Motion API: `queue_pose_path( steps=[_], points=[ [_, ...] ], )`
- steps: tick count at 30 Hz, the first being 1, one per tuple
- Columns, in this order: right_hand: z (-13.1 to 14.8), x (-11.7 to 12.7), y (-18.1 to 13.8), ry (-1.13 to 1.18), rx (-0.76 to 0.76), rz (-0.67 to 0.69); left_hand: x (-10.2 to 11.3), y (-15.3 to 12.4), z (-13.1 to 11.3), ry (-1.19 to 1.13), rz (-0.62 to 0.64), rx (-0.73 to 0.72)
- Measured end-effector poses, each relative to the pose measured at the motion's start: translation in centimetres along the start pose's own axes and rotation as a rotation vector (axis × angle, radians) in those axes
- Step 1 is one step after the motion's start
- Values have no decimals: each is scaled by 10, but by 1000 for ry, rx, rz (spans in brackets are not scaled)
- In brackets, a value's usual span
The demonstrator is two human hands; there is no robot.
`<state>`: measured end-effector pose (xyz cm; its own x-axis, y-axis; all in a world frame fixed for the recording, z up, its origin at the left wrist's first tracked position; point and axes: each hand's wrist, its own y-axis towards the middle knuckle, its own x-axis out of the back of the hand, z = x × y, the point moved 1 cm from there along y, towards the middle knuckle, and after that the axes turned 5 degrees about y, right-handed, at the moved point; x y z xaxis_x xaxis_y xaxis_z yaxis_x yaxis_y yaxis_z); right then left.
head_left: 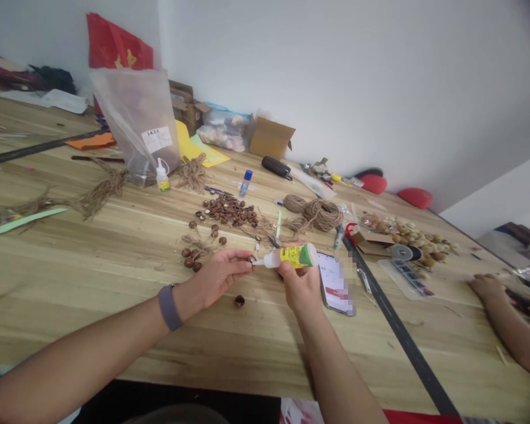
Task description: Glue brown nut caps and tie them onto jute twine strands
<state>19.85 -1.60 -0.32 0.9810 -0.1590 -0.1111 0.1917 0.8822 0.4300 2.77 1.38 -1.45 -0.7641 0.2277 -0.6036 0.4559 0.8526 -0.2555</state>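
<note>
My right hand (301, 282) is closed round a glue bottle (294, 256) with a yellow and green label, tipped on its side with its nozzle pointing left. The nozzle tip meets a small brown nutshell (251, 259) that my left hand (221, 274) pinches between thumb and fingers; the fingers cover much of it. Below the hands, one open half shell (239, 301) lies on the wooden table. Just beyond are a pile of brown shells (230, 210) and a few whole-looking ones (189, 259) with twine strands.
A phone (335, 285) lies right of my right hand. Farther back are twine coils (322, 214), a glue stick (246, 183), a second glue bottle (162, 178) and a clear plastic bag (136, 118). At the right, another person's hand (488, 287) rests on the table (401, 365).
</note>
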Motion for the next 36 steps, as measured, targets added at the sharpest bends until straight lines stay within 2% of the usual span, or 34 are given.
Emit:
queue_pose_path(
  steps=[36],
  points=[
    [4,-2,1,-54,16,2,3,2,2,-12,10,-5]
  ],
)
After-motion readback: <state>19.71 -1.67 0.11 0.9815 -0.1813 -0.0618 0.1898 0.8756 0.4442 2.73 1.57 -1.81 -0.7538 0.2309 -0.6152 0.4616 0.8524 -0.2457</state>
